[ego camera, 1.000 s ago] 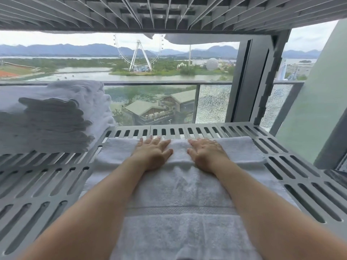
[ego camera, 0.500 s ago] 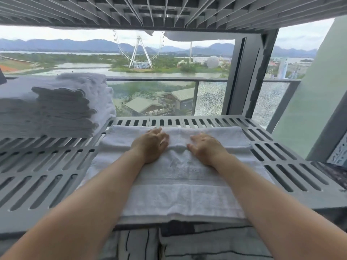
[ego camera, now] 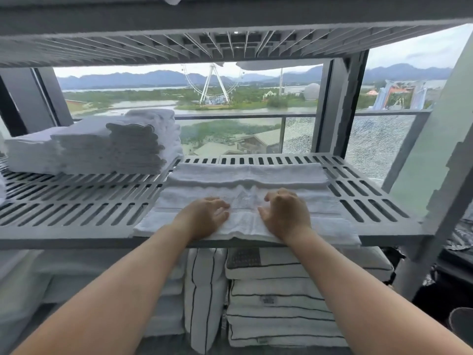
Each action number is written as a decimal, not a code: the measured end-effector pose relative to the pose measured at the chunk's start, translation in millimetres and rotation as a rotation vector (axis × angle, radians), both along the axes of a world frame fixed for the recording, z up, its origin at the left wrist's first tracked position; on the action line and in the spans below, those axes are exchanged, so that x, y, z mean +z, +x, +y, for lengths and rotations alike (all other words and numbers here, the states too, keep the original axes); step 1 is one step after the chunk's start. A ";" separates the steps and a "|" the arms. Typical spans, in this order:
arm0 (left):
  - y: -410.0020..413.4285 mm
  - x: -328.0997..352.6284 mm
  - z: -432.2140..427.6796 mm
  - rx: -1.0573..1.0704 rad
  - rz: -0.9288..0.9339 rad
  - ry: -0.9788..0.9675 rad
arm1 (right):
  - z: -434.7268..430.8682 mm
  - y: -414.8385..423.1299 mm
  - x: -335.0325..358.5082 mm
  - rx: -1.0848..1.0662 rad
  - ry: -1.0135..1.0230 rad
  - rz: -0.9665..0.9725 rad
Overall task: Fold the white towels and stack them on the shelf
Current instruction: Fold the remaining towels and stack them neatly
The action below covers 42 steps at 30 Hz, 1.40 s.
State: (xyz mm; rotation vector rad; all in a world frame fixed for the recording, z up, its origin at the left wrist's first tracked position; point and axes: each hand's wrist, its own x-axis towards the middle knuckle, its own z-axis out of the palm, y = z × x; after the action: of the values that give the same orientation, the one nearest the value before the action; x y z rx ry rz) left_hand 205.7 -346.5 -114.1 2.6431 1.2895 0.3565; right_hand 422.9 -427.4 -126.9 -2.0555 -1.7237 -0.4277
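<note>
lower tier: striped white bedding (ego camera: 276,298) stacked | front edge of shelf (ego camera: 76,213): left hand (ego camera: 204,216) and right hand (ego camera: 284,213) side by side, fingers curled loosely, gripping nothing, resting on folded white towel (ego camera: 245,175) | far left corner: towel stack (ego camera: 107,147)

The towel (ego camera: 245,201) is white terry cloth, nubby and matt, with a flat woven band. The shelf (ego camera: 76,208) under it looks like matt grey slotted plastic
</note>
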 end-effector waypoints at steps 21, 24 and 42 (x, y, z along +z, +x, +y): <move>-65.4 -19.4 -47.1 -0.164 -0.084 0.503 | -81.3 -24.9 -42.7 -0.084 0.313 0.130; -59.7 -14.2 -48.9 0.001 -0.028 0.527 | -78.2 -33.2 -43.7 -0.226 0.359 0.137; 18.6 50.0 81.5 0.204 -0.099 0.717 | 56.9 61.7 32.0 -0.225 0.483 -0.103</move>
State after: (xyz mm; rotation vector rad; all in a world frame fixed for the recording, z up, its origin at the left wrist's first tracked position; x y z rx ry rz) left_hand 224.2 -265.0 -64.1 2.9703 1.6351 1.1573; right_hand 484.6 -370.4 -94.9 -1.8913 -1.2791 -0.9345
